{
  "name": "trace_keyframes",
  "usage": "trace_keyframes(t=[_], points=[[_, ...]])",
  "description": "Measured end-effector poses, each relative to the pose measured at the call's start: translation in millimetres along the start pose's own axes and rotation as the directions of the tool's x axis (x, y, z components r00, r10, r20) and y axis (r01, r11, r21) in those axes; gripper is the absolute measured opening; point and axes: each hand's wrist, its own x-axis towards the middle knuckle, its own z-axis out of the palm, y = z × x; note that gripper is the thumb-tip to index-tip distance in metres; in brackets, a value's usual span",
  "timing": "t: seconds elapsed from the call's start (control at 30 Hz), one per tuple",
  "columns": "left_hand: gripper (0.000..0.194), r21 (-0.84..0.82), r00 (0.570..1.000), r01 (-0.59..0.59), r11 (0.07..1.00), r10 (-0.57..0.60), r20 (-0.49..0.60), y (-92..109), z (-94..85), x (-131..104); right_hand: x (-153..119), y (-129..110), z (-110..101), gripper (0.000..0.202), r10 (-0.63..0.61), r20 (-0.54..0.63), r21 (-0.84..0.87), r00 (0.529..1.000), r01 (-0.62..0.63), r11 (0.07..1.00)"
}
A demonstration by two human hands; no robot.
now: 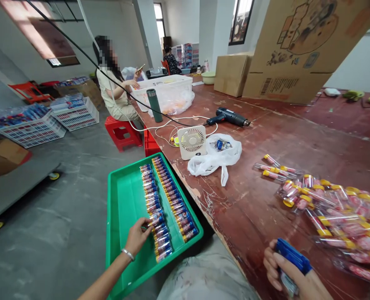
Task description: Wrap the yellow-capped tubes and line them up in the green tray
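Two rows of small wrapped tubes [169,187] with blue ends lie in a green tray [122,196] beside the table edge. My left hand [137,236], with a silver bracelet at the wrist, reaches into the tray, its fingertips closed on a tube [156,218] in the left row. At the lower right, my right hand [286,271] is wrapped round a stack of blue wrappers [293,255], held over the red-brown table. Farther right lies a heap of clear tubes [344,212] with yellow caps and pink contents.
On the table [247,208] are a small fan [192,141], a white plastic bag [210,160], a heat gun [230,117], a green bottle [154,105] and cardboard boxes [231,75]. A person [116,89] sits by a white basket [169,85]; another person sits farther back.
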Motion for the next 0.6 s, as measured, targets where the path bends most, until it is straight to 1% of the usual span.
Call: trace_keyframes(t=[0.1, 0.2, 0.27, 0.37, 0.43, 0.5, 0.57, 0.6], points=[[0.03, 0.025, 0.999, -0.013, 1.0, 0.014, -0.042, -4, 6.2, 3, 0, 0, 3, 0.041, 0.0, 0.001, 0.025, 1.0, 0.0, 1.0], [0.033, 0.053, 0.996, -0.017, 0.998, 0.022, -0.086, -4, 7.3, 8, -4, -1, 10, 0.038, -0.011, 0.036, 0.058, 0.999, 0.009, 0.998], [0.037, 0.072, 0.993, -0.02, 0.997, 0.028, -0.112, -1, 4.9, 10, -10, -4, 16, 0.035, -0.018, 0.048, 0.069, 0.999, 0.014, 0.997], [0.047, 0.098, 0.987, -0.029, 0.995, 0.044, -0.151, 9, -0.7, 9, -18, -11, 20, 0.032, -0.025, -0.001, 0.06, 1.0, 0.025, 0.998], [0.05, 0.098, 0.985, -0.051, 0.994, 0.067, -0.161, 22, -1.0, 6, -21, -13, 20, 0.032, -0.028, -0.01, 0.062, 1.0, 0.029, 0.998], [0.049, 0.052, 0.988, -0.082, 0.995, 0.088, -0.13, 43, 5.7, 2, -19, -12, 18, 0.033, -0.043, 0.014, 0.097, 0.999, 0.042, 0.994], [0.045, -0.043, 0.995, -0.1, 0.994, 0.098, -0.033, 75, 20.4, -7, -14, -8, 15, 0.032, -0.077, 0.026, 0.155, 0.997, 0.072, 0.985], [0.042, -0.106, 0.993, -0.099, 0.989, 0.104, 0.046, 95, 30.2, -15, -12, -5, 14, 0.032, -0.085, 0.011, 0.184, 0.996, 0.082, 0.979]])
